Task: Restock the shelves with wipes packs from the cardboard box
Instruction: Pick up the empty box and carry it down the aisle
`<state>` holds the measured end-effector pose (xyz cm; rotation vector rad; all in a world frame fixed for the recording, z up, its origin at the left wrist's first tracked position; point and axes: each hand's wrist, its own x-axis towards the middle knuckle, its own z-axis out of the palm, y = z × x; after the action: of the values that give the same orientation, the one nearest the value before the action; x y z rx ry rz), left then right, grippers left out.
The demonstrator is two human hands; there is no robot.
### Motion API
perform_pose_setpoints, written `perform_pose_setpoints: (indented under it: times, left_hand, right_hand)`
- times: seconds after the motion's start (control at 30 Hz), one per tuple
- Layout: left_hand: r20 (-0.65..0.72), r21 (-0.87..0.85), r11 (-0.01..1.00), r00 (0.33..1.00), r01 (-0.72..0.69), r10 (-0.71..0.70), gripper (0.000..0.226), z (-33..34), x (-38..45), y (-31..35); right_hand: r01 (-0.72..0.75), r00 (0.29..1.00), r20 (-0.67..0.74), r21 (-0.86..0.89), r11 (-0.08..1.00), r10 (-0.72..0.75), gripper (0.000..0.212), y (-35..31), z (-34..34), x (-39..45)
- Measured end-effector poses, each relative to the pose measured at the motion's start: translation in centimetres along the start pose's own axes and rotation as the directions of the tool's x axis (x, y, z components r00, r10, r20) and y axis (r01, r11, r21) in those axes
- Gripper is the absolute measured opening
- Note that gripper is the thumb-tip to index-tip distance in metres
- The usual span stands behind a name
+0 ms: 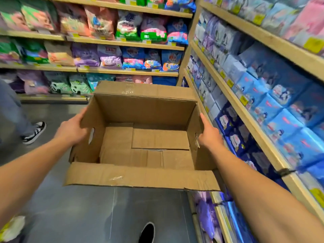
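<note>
the left hand at nine o'clock and right hand at three o'clock clasped the emptied cardboard box, fingers wrapped on its walls, probably for carrying off.

1. There is one view only, from a wide-angle camera worn on the person's head, so no second view shares any of the scene.
2. It looks forward and steeply down, past both forearms to the floor and the person's own shoe.
3. The cardboard box sits close, filling the middle of the frame.
4. The shelves run near along the right edge and farther off across the top; straight lines bow towards the edges.
</note>
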<state>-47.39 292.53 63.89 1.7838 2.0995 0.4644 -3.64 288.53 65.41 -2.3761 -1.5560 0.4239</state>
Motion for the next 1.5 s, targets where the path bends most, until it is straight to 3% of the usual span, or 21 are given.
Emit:
perform_pose_setpoints:
  times: [0.33, 0.6, 0.83, 1.17, 1.5]
  left_hand:
    - [0.033, -0.066, 0.996, 0.998, 0.059, -0.057, 0.077, 2.7, 16.1, 3.9]
    - [0.088, -0.133, 0.991, 0.996, 0.032, -0.020, 0.077, 4.3, 34.3, 4.8]
    - [0.096, -0.068, 0.997, 0.995, 0.031, -0.025, 0.079, 3.6, 47.6, 6.3]
    - [0.124, -0.116, 0.987, 0.988, 0.111, -0.096, 0.079, 8.6, 61.6, 10.1]
    - [0.130, -0.077, 0.973, 0.970, 0.217, -0.206, 0.079, 14.5, 74.0, 14.7]
  right_hand:
    - [0.032, 0.999, 0.025, -0.048, 0.998, -0.031, 0.096, -5.4, 0.8, 16.6]
    - [0.018, 1.000, 0.015, -0.057, 0.998, -0.017, 0.087, -12.8, 3.4, 30.7]
    - [-0.014, 1.000, -0.003, -0.087, 0.996, 0.014, 0.091, -18.9, 5.3, 42.0]
    - [-0.002, 1.000, 0.028, -0.048, 0.999, 0.003, 0.091, -20.7, 9.8, 59.5]
    - [-0.014, 0.988, 0.155, -0.002, 1.000, 0.014, 0.085, -21.7, 12.1, 76.0]
